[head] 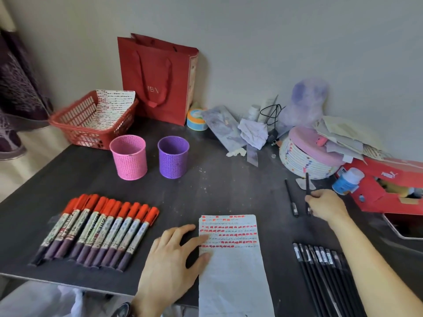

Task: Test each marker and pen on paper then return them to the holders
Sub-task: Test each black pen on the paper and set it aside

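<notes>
Left hand [170, 261] lies flat, fingers spread and straight, fingertips pressing the left edge of the paper [233, 266] on the dark worktop [217, 191]. Paper's top half carries rows of red marks. Right hand [326, 205] is out to the right, fingers pinching a black pen [307, 186] that stands tilted up off the worktop. A second black pen [291, 197] lies flat just left of it, apart from the hand. Red-capped markers [98, 229] lie in a row at left, touching side by side. More black pens [320, 268] lie bunched by the right forearm. Pink holder [128, 157] and purple holder [173, 157] stand upright behind, near each other. Red basket [91, 121] and red bag [158, 78] sit at the wall.
</notes>
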